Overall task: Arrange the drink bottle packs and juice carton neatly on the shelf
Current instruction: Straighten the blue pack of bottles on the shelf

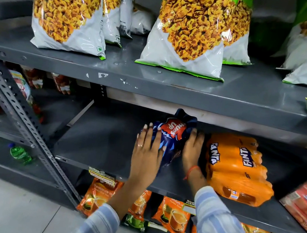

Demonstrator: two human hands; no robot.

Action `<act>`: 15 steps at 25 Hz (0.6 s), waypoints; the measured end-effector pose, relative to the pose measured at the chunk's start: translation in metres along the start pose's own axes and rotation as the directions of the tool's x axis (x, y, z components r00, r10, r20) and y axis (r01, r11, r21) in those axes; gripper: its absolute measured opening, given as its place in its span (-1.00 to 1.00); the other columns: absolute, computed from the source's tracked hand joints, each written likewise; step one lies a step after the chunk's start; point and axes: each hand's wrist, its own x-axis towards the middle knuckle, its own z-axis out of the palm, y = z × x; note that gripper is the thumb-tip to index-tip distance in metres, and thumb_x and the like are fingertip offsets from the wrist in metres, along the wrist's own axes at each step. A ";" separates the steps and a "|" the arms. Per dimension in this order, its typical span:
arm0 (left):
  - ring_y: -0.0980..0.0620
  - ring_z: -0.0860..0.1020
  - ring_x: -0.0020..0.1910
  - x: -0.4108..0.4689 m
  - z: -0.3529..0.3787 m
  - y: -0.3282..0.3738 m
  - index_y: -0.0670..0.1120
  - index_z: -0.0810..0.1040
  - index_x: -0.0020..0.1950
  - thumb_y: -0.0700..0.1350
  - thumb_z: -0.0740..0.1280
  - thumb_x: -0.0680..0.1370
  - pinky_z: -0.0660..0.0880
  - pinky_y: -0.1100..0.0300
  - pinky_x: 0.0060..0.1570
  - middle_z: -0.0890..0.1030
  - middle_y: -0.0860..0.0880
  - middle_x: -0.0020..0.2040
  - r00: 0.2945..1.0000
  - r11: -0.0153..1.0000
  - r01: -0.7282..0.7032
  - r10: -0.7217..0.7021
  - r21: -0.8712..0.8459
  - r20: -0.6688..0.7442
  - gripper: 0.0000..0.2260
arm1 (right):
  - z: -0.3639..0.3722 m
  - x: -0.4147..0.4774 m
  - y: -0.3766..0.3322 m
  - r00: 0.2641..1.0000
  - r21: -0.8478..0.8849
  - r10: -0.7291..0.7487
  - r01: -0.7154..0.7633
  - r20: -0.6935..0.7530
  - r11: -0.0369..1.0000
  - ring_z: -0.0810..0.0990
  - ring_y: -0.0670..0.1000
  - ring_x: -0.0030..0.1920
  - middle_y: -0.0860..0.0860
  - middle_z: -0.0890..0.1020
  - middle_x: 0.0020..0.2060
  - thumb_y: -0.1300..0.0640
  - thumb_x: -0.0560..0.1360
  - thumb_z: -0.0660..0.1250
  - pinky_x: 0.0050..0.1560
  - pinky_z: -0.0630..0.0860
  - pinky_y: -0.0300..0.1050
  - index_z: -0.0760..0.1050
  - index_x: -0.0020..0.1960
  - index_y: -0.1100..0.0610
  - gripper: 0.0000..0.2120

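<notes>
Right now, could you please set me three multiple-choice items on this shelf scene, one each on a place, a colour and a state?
1. Where does the orange Fanta pack lie relative to the dark blue Thums Up pack?
A. To its right on the same shelf
B. On the shelf above
C. On the floor

2. What colour is the band atop the snack bags on the upper shelf?
A. Red
B. Green
C. Purple

3. How do the hands meet the blue pack?
A. Both away from it
B. Only one touches it
C. Left hand and right hand flank it, palms on its sides

Answers: 1 A, they share the middle shelf; 2 B, green tops show; 3 C, both palms press its sides.
</notes>
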 end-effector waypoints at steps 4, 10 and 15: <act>-0.01 -0.18 0.49 -0.015 0.008 0.018 -0.08 -0.01 0.50 -0.13 0.27 0.53 0.20 -0.06 0.46 -0.02 -0.10 0.56 0.974 0.942 0.218 -0.191 -0.256 0.124 -0.36 | -0.008 0.041 -0.018 0.968 -0.046 0.131 -0.124 0.216 0.991 0.55 0.20 0.21 0.19 0.58 0.23 -0.21 0.48 0.24 0.29 0.45 0.14 0.48 0.22 0.08 -0.55; -0.08 0.08 0.52 0.012 -0.005 -0.029 -0.07 0.09 0.49 -0.35 0.08 0.56 0.44 0.09 0.27 0.00 -0.04 0.56 0.964 0.851 0.249 -0.262 -0.462 0.037 -0.49 | -0.017 0.013 0.012 0.993 -0.174 -0.116 0.110 -0.022 0.979 0.58 0.14 0.11 0.17 0.61 0.08 -0.49 0.22 0.28 0.20 0.51 0.11 0.50 0.09 0.14 -0.24; 0.01 -0.28 0.49 -0.011 0.008 0.025 -0.10 -0.23 0.49 0.18 -0.03 0.56 -0.15 0.06 0.50 -0.29 -0.02 0.50 0.946 0.820 0.321 -0.296 -0.474 0.129 -0.36 | -0.018 -0.012 0.022 0.979 0.017 -0.048 0.046 0.197 0.999 0.46 0.05 0.33 0.10 0.45 0.36 -0.39 0.37 0.15 0.33 0.44 0.03 0.33 0.38 0.07 -0.26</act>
